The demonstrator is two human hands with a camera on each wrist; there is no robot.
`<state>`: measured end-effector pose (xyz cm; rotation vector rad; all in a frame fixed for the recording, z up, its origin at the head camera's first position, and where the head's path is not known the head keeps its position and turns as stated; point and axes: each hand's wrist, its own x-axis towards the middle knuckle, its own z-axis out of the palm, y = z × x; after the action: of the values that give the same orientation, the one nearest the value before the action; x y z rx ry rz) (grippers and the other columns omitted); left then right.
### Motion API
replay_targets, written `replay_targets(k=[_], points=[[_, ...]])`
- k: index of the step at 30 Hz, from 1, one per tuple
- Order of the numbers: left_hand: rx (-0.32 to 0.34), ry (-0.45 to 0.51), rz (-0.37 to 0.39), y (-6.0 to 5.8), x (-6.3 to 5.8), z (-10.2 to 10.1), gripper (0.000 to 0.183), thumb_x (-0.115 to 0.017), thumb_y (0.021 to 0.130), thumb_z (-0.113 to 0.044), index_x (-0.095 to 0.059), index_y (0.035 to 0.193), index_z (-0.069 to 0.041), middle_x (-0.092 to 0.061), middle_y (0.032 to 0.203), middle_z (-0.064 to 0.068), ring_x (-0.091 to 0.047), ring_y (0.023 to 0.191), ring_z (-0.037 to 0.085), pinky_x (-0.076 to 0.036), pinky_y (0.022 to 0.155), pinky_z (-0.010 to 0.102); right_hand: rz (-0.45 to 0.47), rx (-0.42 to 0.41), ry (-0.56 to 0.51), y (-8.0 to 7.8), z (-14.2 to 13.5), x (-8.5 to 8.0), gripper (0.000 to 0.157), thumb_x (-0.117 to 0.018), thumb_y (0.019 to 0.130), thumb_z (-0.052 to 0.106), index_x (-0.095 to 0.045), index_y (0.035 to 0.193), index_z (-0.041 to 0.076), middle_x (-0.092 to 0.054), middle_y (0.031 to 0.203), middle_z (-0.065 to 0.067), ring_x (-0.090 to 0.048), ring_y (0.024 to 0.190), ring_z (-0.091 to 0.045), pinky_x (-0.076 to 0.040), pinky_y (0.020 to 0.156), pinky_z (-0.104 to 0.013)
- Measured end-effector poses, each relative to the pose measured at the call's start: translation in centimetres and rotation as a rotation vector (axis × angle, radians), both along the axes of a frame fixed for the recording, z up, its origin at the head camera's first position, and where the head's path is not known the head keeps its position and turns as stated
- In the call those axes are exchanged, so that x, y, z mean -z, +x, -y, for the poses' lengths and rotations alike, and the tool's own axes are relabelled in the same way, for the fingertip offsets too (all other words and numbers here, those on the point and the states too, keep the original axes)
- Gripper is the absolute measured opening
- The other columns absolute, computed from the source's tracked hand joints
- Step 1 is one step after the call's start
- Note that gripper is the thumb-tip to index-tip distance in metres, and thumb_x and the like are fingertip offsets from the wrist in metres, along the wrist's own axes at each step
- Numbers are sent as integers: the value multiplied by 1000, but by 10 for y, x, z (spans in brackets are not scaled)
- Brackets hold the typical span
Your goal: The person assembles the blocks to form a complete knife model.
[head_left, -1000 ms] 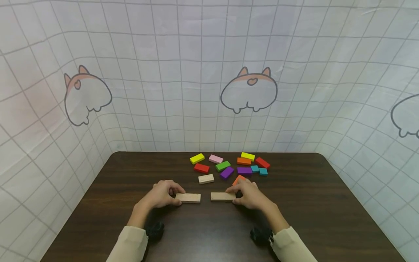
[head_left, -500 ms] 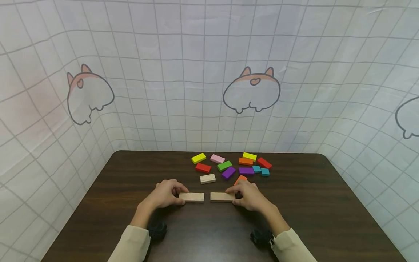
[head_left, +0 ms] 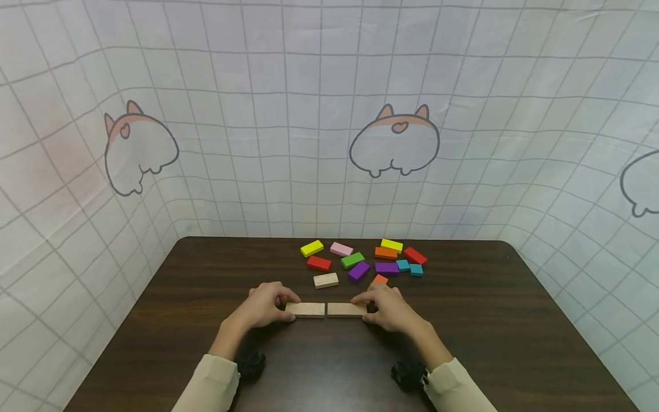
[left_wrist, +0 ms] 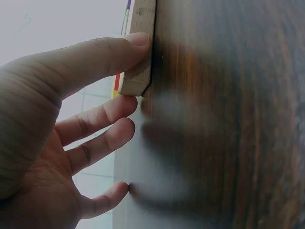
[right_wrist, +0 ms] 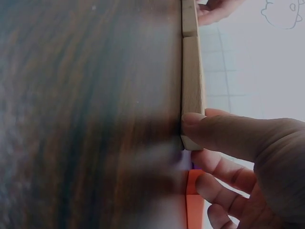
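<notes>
Two plain wooden blocks lie flat on the dark table, end to end in one line with a thin dark seam between them. My left hand (head_left: 265, 305) pinches the outer end of the left wooden block (head_left: 308, 310), thumb on its near side; the left wrist view shows that thumb (left_wrist: 138, 40) against the wood. My right hand (head_left: 388, 307) pinches the outer end of the right wooden block (head_left: 345, 310). In the right wrist view the right wooden block (right_wrist: 191, 76) stretches from my thumb toward the other block (right_wrist: 189, 19). Other fingers of both hands are partly hidden.
Behind the hands lie another plain block (head_left: 326, 281) and several coloured ones, among them a red block (head_left: 319, 263), a green block (head_left: 352, 261) and a purple block (head_left: 387, 269). An orange block (head_left: 380, 280) sits right behind my right hand. A gridded curtain (head_left: 288, 143) encloses the table (head_left: 329, 366).
My left hand has slid its block to the right, and my right hand's block has shifted slightly left. The gap between the two blocks has narrowed to a thin seam.
</notes>
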<state>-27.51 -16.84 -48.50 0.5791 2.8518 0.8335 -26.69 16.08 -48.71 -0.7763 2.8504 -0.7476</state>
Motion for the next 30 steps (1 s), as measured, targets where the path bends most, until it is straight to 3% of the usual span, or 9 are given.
replay_targets(k=[9,18,24,30], points=[[-7,-6,4,1,2,-3,27,-90,79,-26,-80,104,-30,-63,88,-10,-55,84,11,-34,85,48,-16,-11,2,1,3,0,33,-81,87,14,-77,119,20,-61,95,3,-52,87,-15,-28,77,-38],[-9,-10,-6,0,3,-1,28,-90,78,-27,-80,103,-31,-63,88,-11,-55,83,11,-34,82,45,31,16,1,-1,0,-2,33,-81,87,18,-75,119,18,-66,94,6,-57,90,-14,-33,81,-39],[-3,-9,8,-2,3,1,26,-89,80,-28,-79,104,-31,-62,82,-11,-53,79,10,-32,80,43,90,19,-36,-1,-1,-4,28,-78,90,14,-75,118,13,-64,81,7,-54,73,-12,-44,69,-31],[-8,-4,1,-3,3,4,25,-88,81,-28,-79,104,-30,-61,78,-12,-52,75,10,-31,79,42,98,16,-72,0,0,-3,27,-78,90,12,-75,117,11,-65,82,7,-55,73,-10,-46,66,-26]])
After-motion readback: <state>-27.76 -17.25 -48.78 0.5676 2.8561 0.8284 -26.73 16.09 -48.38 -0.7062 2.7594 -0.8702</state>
